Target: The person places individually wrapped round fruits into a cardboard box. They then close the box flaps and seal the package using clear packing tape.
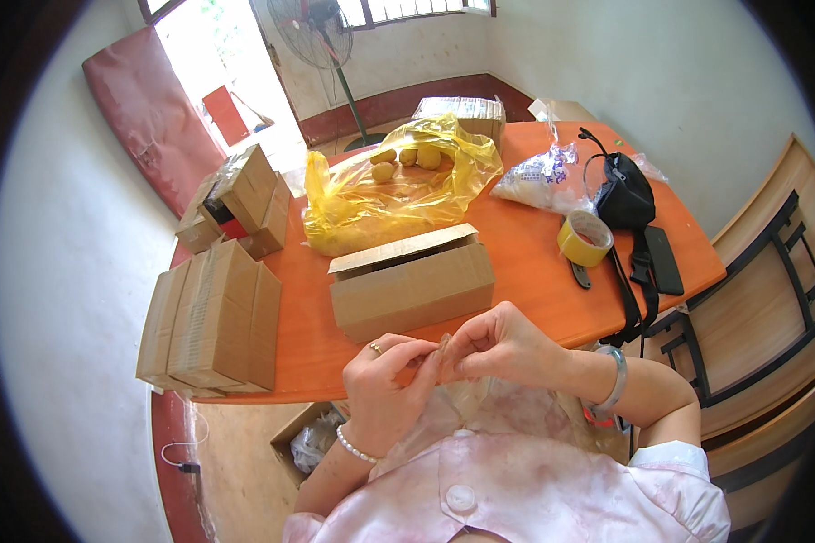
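Observation:
Close to my chest, both hands meet over the table's front edge. The fingertips of my left hand pinch a thin, clear plastic bag or film. My right hand grips the same plastic from the other side, and a translucent part hangs below. Just beyond my hands lies a long cardboard box, its top flap slightly raised. Behind that box a yellow plastic bag is spread out, with several potatoes in its opening. Fingers hide much of the pinched plastic.
Taped cardboard boxes stack along the left edge of the orange table. To the right are a tape roll, a black pouch, a phone and a clear bag. A wooden chair stands at right.

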The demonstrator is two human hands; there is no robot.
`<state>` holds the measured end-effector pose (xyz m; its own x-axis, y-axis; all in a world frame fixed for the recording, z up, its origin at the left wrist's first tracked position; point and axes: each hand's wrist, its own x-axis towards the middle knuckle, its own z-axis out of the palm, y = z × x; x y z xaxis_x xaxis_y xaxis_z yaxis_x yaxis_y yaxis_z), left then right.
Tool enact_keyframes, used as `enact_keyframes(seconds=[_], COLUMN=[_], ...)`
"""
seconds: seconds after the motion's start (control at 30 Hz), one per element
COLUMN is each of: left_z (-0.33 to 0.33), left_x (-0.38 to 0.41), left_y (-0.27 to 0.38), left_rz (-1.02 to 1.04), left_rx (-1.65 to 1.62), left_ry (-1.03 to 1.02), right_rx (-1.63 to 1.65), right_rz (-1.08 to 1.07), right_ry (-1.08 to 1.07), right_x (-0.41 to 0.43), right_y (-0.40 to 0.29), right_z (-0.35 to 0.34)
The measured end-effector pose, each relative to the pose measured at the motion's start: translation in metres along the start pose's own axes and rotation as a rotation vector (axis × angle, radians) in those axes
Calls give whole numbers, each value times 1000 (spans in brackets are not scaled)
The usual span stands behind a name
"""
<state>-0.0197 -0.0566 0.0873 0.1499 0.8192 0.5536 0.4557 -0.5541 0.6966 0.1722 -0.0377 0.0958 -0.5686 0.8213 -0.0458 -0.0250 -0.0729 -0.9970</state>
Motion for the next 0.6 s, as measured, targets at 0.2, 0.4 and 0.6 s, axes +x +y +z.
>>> enact_keyframes(seconds=[0.2, 0.4, 0.6], left_z=[-2, -7, -2], left_x=[2, 3, 3], left_y=[1, -8, -9], left_rz=[-110, -268, -122], left_rx=[-23, -245, -43], left_ry=[-91, -204, -174], right_rx=[-63, -81, -115], right_rz=[12, 21, 10], right_ry=[-16, -26, 23], right_x=[1, 3, 3], right_y=[0, 1, -4], right_z=[0, 1, 6])
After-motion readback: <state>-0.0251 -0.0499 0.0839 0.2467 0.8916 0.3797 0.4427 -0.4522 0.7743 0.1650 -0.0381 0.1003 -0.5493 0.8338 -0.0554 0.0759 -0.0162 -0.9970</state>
